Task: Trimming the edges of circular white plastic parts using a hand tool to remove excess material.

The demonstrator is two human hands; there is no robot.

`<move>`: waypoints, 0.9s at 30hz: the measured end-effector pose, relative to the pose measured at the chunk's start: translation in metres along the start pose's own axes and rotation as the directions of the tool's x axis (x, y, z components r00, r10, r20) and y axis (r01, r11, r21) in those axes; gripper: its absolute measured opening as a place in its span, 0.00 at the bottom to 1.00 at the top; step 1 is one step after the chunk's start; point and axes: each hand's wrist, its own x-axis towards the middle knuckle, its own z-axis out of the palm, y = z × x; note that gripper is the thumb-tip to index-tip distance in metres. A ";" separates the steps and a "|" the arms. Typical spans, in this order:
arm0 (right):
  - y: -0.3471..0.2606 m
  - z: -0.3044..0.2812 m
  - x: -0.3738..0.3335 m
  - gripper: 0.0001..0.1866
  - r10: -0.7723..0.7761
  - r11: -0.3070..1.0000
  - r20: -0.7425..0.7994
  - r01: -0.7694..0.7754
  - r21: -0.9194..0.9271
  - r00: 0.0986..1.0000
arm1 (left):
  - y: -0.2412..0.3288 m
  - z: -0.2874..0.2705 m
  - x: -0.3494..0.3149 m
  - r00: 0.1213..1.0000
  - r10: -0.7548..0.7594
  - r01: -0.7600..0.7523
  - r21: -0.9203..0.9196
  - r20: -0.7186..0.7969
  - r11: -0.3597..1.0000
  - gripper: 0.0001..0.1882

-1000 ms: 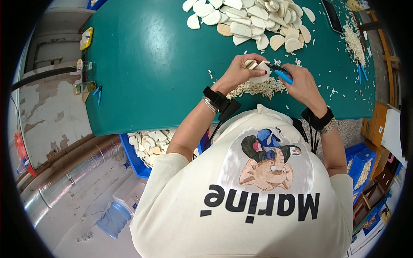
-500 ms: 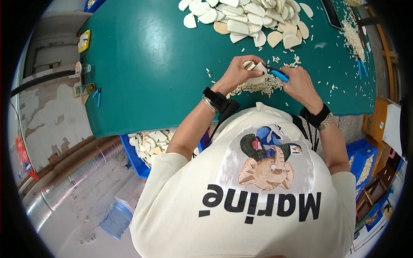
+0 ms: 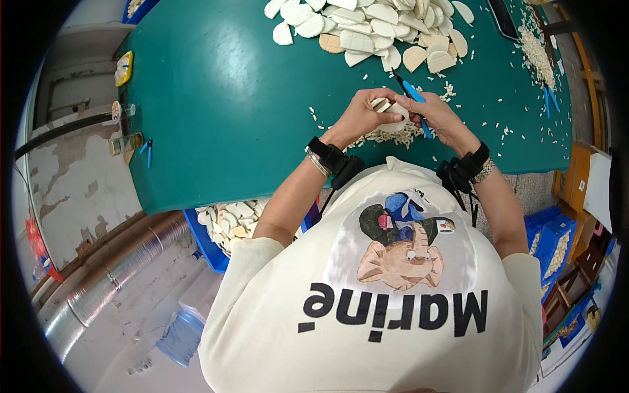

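Note:
Near the table's front edge, my left hand [image 3: 364,116] is closed on a pale, round-edged slab [image 3: 398,120], with another slab edge showing between its fingers. My right hand [image 3: 443,116] grips blue-handled pliers [image 3: 413,92], their dark jaws pointing away toward the far side of the table. The right fingertips meet the slab's right side beside my left hand. Beneath both hands lies a heap of small cream chips [image 3: 419,131], partly covered by them. Beyond the hands spreads a large pile of similar half-round slabs [image 3: 367,27].
A green table [image 3: 216,131] carries scattered chips. Another blue-handled tool [image 3: 149,152] and a jar [image 3: 124,143] sit at its left edge; a dark tray [image 3: 502,18] lies at the far right. A blue crate [image 3: 208,242] of slabs stands below the front edge, with more blue crates [image 3: 552,229] at right.
The pliers have swung away from the slab, jaws now pointing outward. My right hand has moved left so its fingers reach the slab, while my left hand stays nearly in place.

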 end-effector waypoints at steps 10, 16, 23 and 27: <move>0.008 -0.008 0.006 0.22 0.058 0.988 0.099 -0.071 0.137 0.993 | 0.000 0.001 0.004 0.990 -0.141 0.138 -0.262 0.007 0.955 0.14; 0.004 -0.042 0.023 0.20 -0.051 0.990 -0.032 0.047 -0.134 0.998 | 0.002 -0.016 0.008 0.971 -0.230 0.169 -0.483 -0.068 0.859 0.16; 0.009 -0.092 0.056 0.27 -0.495 0.704 -0.508 -0.017 -0.710 0.705 | -0.005 -0.028 -0.001 0.936 -0.343 0.119 -0.855 -0.072 0.504 0.15; 0.019 -0.089 0.067 0.26 -0.480 0.696 -0.533 -0.067 -0.715 0.696 | -0.014 -0.025 -0.001 0.950 -0.312 0.150 -0.872 -0.004 0.467 0.12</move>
